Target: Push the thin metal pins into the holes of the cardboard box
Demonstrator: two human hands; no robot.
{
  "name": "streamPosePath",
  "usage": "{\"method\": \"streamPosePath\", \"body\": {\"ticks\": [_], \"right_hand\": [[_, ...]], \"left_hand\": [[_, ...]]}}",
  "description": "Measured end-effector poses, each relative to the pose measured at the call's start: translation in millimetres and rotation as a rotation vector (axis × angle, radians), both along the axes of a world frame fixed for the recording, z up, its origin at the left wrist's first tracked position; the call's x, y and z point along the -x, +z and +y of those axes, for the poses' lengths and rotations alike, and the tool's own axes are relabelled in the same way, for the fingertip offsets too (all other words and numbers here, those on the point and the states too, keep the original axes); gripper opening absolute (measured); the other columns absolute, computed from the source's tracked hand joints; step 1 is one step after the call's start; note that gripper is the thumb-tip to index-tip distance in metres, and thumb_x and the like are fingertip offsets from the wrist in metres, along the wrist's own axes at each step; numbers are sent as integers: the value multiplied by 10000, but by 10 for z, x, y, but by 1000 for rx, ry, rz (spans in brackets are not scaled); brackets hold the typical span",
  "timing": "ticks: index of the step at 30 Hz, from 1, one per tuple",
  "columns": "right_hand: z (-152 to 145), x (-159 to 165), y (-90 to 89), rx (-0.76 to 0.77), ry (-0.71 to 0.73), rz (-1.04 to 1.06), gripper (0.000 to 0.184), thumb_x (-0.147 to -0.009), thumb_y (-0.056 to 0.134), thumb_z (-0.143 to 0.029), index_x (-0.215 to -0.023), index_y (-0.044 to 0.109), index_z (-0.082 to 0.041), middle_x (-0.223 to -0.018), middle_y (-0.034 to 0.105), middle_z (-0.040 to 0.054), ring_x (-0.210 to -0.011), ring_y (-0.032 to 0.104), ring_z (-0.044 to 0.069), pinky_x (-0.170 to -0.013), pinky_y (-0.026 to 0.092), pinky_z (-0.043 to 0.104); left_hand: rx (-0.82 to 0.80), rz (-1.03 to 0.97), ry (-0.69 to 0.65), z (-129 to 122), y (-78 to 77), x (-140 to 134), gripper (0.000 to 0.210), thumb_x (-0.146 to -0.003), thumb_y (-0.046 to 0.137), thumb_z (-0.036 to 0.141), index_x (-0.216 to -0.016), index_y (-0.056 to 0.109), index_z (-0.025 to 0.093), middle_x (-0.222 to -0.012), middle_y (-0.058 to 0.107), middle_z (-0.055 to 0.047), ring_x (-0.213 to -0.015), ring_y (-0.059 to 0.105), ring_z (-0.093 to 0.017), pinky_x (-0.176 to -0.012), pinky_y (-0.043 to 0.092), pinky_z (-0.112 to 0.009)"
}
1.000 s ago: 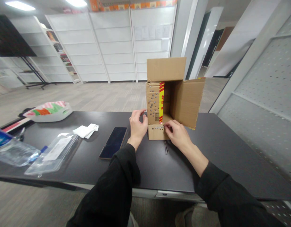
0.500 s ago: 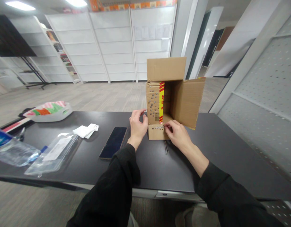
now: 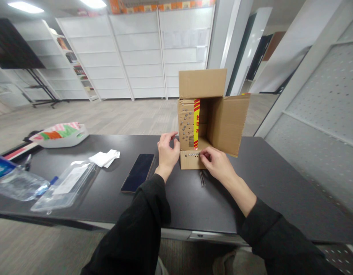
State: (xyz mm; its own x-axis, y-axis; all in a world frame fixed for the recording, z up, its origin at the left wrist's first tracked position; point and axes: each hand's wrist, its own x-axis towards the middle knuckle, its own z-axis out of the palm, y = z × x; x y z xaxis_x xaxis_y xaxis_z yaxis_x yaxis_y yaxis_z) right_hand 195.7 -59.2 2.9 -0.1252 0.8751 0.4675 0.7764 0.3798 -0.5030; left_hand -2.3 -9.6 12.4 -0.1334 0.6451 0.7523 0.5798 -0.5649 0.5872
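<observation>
An open cardboard box (image 3: 187, 130) stands on its side, its opening facing me. Many round metal heads dot its left flap, and a row of them crosses the lower flap (image 3: 190, 163). My left hand (image 3: 167, 152) is beside the box's left edge, thumb and index finger apart, fingertips against the cardboard. At the right end of the row, my right hand (image 3: 215, 160) pinches thumb and fingers together against the lower flap. Whatever is between those fingertips is hidden and very small. Two thin metal pins, nails or screws (image 3: 202, 178), lie on the table just in front.
Left of my hands lie a phone (image 3: 138, 172), white tissue (image 3: 105, 157) and a clear plastic case (image 3: 67, 187). Further left are a water bottle (image 3: 17, 183) and a white basket (image 3: 63, 141). A perforated panel (image 3: 322, 110) borders the table's right side.
My right hand has shifted very slightly to the right and down along the lower flap, its fingers still pinched. My left hand stays at the box's left edge.
</observation>
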Motion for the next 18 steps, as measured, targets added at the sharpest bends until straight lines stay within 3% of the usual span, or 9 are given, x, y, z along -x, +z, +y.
{"method": "streamPosePath", "body": {"ticks": [18], "right_hand": [[15, -5, -38, -5, -14, 74, 131, -904, 560, -284, -854, 660, -215, -813, 712, 35, -698, 613, 180, -658, 434, 299]], "left_hand": [[1, -10, -16, 6, -11, 2, 270, -852, 542, 84, -1048, 680, 208, -1011, 674, -61, -960, 642, -207, -922, 478, -393]]}}
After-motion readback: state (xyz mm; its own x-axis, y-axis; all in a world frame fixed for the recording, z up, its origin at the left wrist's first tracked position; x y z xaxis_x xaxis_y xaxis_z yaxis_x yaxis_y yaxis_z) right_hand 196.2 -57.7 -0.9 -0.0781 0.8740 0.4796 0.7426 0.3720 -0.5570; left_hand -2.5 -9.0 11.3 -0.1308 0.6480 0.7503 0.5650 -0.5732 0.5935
